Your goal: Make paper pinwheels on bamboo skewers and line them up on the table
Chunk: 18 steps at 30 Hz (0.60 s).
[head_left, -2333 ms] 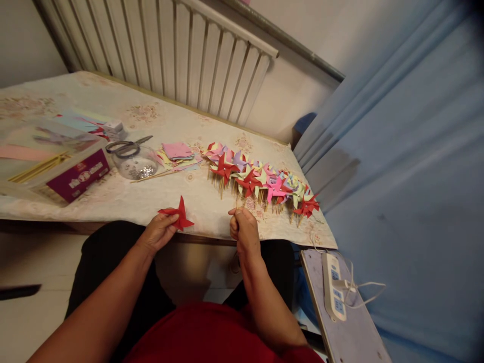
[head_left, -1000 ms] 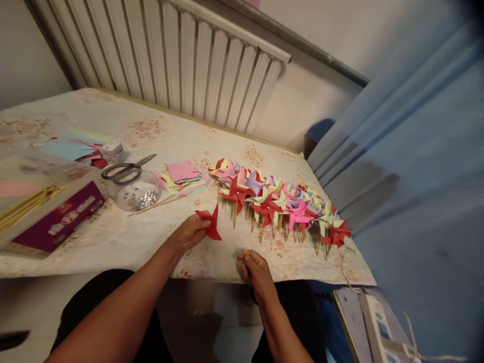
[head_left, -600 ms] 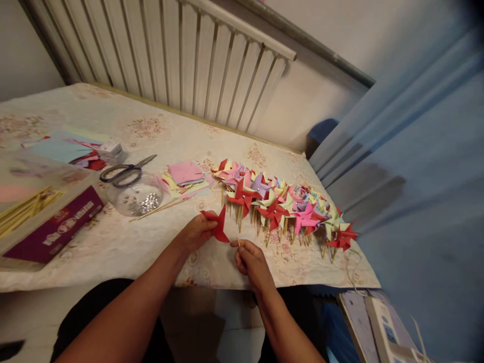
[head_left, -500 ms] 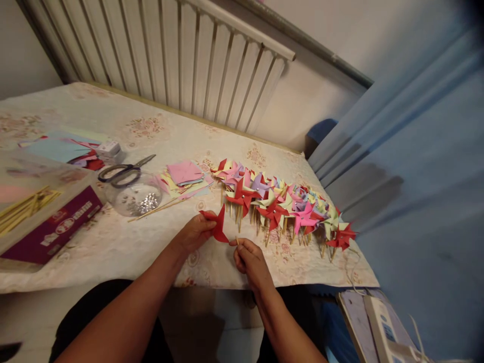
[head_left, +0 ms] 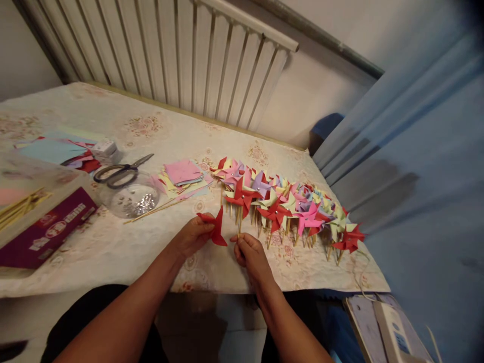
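Purple box (head_left: pixel 41 234) cut by left edge — power strip (head_left: pixel 393 330) by bottom.

Red paper pinwheel (head_left: pixel 216 228), floral tablecloth (head_left: pixel 124 242)

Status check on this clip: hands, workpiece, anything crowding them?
Left hand pinching red paper pinwheel. Right hand gripping thin wooden stick beside it. Row of finished pinwheels close behind; scissors well left.

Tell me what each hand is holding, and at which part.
The left hand pinches the red folded paper pinwheel at its left blade. The right hand grips a thin wooden stick just below its top end.
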Each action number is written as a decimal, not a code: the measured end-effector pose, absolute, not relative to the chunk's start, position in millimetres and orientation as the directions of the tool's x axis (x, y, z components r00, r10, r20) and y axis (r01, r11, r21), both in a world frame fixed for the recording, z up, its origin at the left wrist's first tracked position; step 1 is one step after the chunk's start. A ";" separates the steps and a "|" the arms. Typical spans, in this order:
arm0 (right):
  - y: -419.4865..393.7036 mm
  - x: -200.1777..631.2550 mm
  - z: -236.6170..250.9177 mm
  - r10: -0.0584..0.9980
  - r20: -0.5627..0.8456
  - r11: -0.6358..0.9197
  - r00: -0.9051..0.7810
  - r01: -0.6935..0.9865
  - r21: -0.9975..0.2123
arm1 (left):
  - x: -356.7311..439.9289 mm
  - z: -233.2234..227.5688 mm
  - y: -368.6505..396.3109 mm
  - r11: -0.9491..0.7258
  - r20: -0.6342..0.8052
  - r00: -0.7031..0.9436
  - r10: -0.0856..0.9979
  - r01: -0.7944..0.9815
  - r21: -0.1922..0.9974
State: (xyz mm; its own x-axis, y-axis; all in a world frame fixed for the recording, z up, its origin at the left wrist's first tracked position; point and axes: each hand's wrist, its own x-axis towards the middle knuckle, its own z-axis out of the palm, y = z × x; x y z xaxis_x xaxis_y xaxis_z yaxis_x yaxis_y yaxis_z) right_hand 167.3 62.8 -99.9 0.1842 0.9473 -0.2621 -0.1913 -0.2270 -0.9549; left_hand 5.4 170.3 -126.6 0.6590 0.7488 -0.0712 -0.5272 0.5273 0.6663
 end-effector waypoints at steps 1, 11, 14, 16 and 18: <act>62.5 168.0 -102.8 0.950 -0.261 -0.228 0.174 -0.187 -0.956 | 5.6 -126.5 170.2 0.533 -0.079 0.659 0.748 -0.525 0.663; 63.5 173.2 -115.6 0.934 -0.299 -0.258 0.194 -0.209 -0.943 | 7.5 -132.3 170.4 0.549 -0.123 0.642 0.756 -0.521 0.654; 64.2 173.5 -117.6 0.930 -0.307 -0.250 0.200 -0.267 -0.931 | 8.0 -133.8 170.7 0.558 -0.143 0.634 0.760 -0.524 0.643; 64.7 173.7 -119.1 0.923 -0.322 -0.257 0.209 -0.286 -0.923 | 8.5 -134.3 171.2 0.558 -0.139 0.637 0.758 -0.524 0.644; 65.0 174.1 -120.6 0.914 -0.336 -0.268 0.227 -0.283 -0.921 | 9.2 -134.2 171.5 0.554 -0.126 0.646 0.753 -0.519 0.651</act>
